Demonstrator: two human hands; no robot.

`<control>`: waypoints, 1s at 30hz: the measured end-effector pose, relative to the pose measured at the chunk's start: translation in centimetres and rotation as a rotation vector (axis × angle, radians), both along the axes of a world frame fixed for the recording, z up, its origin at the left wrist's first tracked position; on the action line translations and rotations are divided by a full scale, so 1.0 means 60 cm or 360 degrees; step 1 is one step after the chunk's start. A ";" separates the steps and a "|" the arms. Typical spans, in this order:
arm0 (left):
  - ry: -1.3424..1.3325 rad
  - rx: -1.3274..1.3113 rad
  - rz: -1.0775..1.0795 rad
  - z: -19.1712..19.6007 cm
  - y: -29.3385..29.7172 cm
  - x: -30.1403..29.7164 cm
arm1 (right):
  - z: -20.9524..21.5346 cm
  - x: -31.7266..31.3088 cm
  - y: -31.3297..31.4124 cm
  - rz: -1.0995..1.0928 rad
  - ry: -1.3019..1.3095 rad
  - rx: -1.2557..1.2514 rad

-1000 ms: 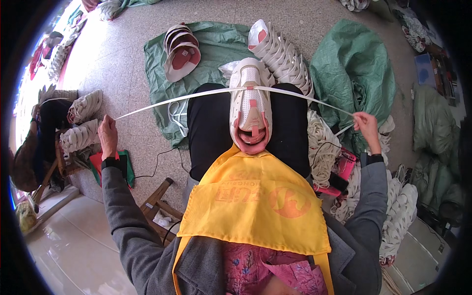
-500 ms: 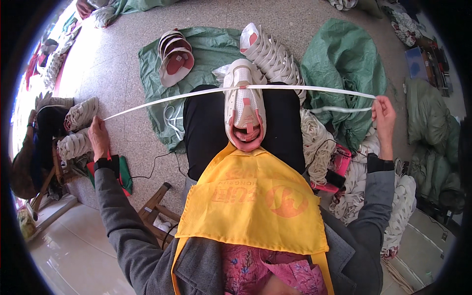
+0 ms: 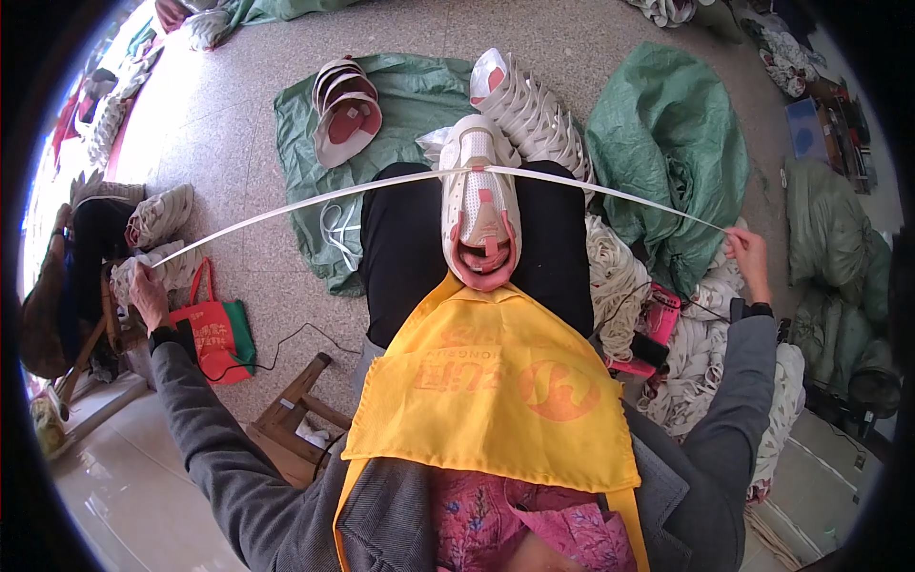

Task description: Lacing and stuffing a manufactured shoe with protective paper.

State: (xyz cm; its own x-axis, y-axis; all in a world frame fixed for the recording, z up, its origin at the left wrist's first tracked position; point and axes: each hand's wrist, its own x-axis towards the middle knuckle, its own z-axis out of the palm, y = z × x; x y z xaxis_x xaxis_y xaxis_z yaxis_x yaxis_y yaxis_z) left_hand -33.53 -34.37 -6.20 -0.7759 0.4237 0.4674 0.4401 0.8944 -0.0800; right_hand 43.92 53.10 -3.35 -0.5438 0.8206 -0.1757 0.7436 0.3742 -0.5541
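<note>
I have the white sneaker upper [image 3: 483,224] in the middle of my head view, lying on the black trousers [image 3: 396,257], toe pointing away from the wearer, its pink-lined opening against the tip of the yellow apron [image 3: 491,400]. A flat white lace [image 3: 410,178] crosses the upper near the pink loop at mid-length and runs out to both sides. Well to the left of the upper, I have the left hand [image 3: 150,297] pinching one side of the lace between thumb and fingers; pale shoe uppers [image 3: 176,267] show right behind that hand, and I can't tell whether it touches them. Well to the right of the upper, the right hand [image 3: 750,259] pinches the other side of the lace in its fingertips.

Beyond the upper I see a green woven sheet [image 3: 410,81], with a nested stack of pink-lined uppers [image 3: 348,129] to the upper's far left and a row of white uppers [image 3: 538,114] to its far right. A crumpled green sack [image 3: 667,143] sits farther right of it. Nearer me, right of the upper, hangs a bundle of off-white laces [image 3: 615,286]; to its near left stand a red-and-green bag [image 3: 214,334] and a wooden stool [image 3: 295,400].
</note>
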 end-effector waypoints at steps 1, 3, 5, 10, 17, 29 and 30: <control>0.0108 0.0013 -0.0065 0.003 -0.002 0.002 | -0.003 0.026 0.017 -0.0034 -0.0048 0.0004; -0.0141 -0.0032 0.0013 -0.001 0.010 0.008 | 0.005 0.084 0.049 -0.0109 -0.0157 0.0033; -0.0273 -0.0010 0.0033 -0.009 0.022 0.011 | 0.019 0.143 0.079 -0.0181 -0.0231 0.0065; -0.0246 -0.0022 0.0049 0.026 0.011 0.022 | 0.020 0.202 0.106 -0.0290 -0.0176 0.0063; -0.0289 -0.0072 0.0088 0.055 -0.012 0.000 | 0.025 0.246 0.118 -0.0448 -0.0234 0.0132; -0.0051 0.0177 0.0278 0.095 -0.042 -0.022 | 0.070 0.210 0.149 -0.0697 -0.0094 0.0642; -0.0040 0.0205 0.0287 0.097 -0.048 -0.017 | 0.077 0.208 0.159 -0.0680 -0.0086 0.0694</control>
State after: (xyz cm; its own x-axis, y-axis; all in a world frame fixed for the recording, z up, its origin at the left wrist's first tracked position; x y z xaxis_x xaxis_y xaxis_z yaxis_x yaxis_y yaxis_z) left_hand -34.53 -37.26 -0.39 -0.8459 0.2148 0.4882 0.2724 0.9609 0.0492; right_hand 56.38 62.65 1.25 -0.1505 0.9667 0.2071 0.9007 0.2204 -0.3745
